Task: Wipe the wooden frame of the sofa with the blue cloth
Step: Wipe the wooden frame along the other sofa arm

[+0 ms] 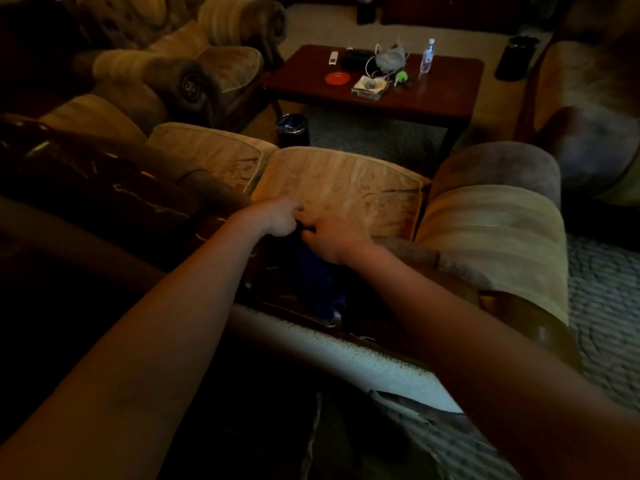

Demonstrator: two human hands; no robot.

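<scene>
Hands are meeting at the frame's top: left hand and right hand seemingly pinching blue cloth; bunching it flat over the wooden frame below would wipe best.

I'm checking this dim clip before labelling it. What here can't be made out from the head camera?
- Blue cloth: mostly in shadow below the right hand; its full outline is lost.
- Left hand: fingertips meet the right hand's in a dark patch, so which hand holds the cloth is unclear.
- Wooden frame: partly covered by both forearms and darkness.
- Items on the coffee table: too small to identify.
</scene>
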